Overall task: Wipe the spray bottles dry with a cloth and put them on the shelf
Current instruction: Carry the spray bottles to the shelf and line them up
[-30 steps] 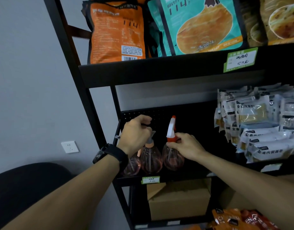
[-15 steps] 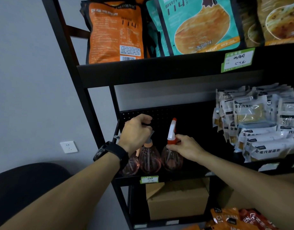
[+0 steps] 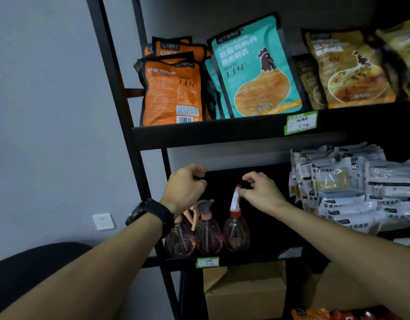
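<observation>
Three clear pink spray bottles stand in a row at the left end of the black shelf [image 3: 252, 262]. The left bottle [image 3: 179, 241] has an orange head, the middle bottle [image 3: 208, 236] a grey head, and the right bottle [image 3: 236, 234] a white and red head. My left hand [image 3: 185, 188] hovers just above the left and middle bottles, fingers curled in, holding nothing. My right hand [image 3: 261, 192] is beside the right bottle's nozzle with loose fingers, its thumb at the white head. No cloth shows.
White packets [image 3: 349, 192] fill the shelf's right side. Orange, teal and brown food bags [image 3: 254, 72] stand on the shelf above. Below are a cardboard box [image 3: 245, 294] and a green price tag [image 3: 208, 262]. A dark chair [image 3: 26, 269] and a wall socket [image 3: 103, 221] lie left.
My left hand has lifted off the middle bottle's grey head. My right hand has let go of the right bottle's neck and risen to its nozzle. The view has tilted upward.
</observation>
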{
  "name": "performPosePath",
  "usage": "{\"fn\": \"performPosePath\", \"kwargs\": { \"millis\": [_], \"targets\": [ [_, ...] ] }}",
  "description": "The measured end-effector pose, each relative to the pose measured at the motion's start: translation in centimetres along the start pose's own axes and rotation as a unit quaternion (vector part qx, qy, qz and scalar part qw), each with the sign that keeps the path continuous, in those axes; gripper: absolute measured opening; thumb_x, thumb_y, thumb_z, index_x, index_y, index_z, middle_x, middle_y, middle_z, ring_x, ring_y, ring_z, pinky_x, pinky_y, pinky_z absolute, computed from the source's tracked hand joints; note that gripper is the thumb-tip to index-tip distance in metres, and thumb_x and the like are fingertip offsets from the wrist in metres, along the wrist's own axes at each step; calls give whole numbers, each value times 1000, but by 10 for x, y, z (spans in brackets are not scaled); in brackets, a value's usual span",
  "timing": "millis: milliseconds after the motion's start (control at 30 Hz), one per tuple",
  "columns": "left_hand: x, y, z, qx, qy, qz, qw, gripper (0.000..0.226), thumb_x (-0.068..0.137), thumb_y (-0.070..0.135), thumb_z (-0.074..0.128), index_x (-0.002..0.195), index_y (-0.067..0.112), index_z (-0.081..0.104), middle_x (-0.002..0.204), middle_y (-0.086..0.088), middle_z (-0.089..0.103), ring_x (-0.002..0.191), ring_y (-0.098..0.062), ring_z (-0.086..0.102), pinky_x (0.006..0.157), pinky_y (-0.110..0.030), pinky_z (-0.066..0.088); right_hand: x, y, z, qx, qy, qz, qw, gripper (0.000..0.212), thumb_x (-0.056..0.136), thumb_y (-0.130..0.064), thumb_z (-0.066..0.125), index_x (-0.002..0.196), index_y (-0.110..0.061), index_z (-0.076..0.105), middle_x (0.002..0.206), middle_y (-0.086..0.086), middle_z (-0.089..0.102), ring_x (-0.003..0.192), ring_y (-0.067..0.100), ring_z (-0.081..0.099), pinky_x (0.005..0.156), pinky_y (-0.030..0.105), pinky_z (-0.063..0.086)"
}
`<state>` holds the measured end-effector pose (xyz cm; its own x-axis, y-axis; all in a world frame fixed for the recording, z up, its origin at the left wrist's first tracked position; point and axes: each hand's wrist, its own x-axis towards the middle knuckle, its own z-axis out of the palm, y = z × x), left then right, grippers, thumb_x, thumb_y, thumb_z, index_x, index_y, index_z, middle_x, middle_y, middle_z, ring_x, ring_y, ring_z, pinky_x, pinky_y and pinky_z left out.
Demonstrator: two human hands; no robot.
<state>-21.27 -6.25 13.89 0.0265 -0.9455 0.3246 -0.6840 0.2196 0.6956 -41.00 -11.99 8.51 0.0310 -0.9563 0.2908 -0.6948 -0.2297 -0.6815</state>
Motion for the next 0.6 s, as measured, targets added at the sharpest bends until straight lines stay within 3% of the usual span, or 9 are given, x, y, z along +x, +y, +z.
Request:
{"fn": "performPosePath", "kwargs": {
  "millis": [267, 600],
  "targets": [
    [-27, 32, -44, 44, 23, 39, 998, 37, 95, 8, 55, 130, 16, 60, 129, 2, 64, 109, -13, 61, 91, -22, 46, -19, -67, -21, 30, 22, -68, 997, 43, 84, -32, 69, 123, -19, 57, 123, -2, 57, 114, 14, 54, 95, 28, 45],
    [-73, 26, -105, 61, 83, 3, 995, 35, 96, 11, 56, 130, 18, 60, 124, 5, 62, 103, -9, 58, 87, -21, 43, -46, -145, -7, 46, -15, -147, 988, 42, 85, -32, 68, 123, -18, 58, 123, 0, 58, 111, 14, 55, 94, 29, 45]
  ]
}}
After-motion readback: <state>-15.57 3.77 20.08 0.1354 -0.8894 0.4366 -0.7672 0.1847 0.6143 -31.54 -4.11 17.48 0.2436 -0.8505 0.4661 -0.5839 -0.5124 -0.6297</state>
